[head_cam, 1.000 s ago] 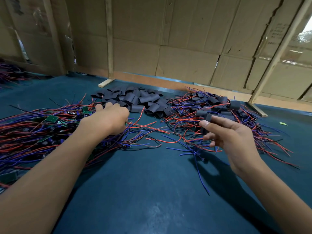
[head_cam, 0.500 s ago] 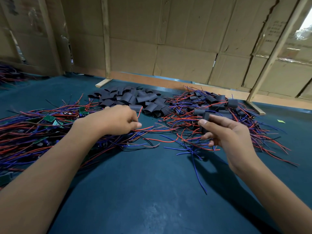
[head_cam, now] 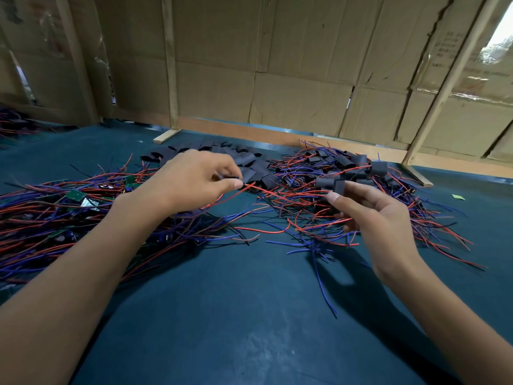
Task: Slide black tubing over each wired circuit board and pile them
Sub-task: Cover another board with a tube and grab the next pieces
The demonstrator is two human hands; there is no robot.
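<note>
matt black tubing [head_cam: 251, 170], cardboard wall [head_cam: 299, 104]

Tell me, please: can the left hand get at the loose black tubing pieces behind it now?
Probably yes: the left hand hovers just before the tubing pile, nothing between, though it already pinches a red wire.
</note>
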